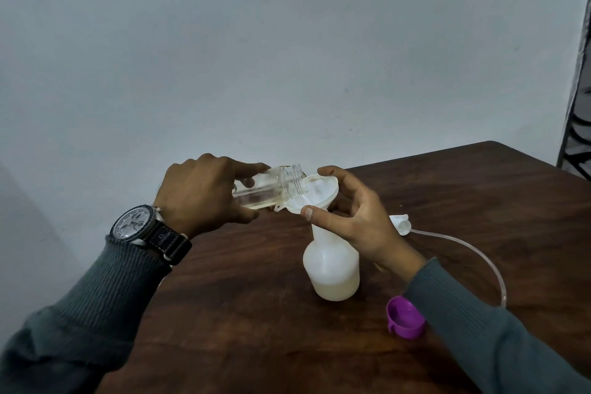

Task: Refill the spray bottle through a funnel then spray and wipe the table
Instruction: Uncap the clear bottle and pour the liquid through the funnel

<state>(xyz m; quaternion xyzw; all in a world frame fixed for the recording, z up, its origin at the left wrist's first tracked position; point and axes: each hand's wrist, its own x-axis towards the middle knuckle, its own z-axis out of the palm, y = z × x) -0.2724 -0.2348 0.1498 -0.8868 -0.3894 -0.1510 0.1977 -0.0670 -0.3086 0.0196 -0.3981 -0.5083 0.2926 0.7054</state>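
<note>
While the left hand [204,192] grips a clear tilted jar [271,188], mouth over a white plastic funnel [319,192], the right hand [361,214] pinches that funnel's rim between thumb and fingertips. Below them the funnel sits in a translucent white spray bottle [332,268] upright on the dark wooden table [256,313].

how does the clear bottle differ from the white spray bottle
The clear bottle is see-through; the white spray bottle is milky. The clear bottle lies tipped almost sideways in the left hand; the white spray bottle stands upright on the table. The clear bottle's mouth hangs over the funnel; the white spray bottle's neck carries that funnel, which the right hand grips by its rim. Both are uncapped.
</note>
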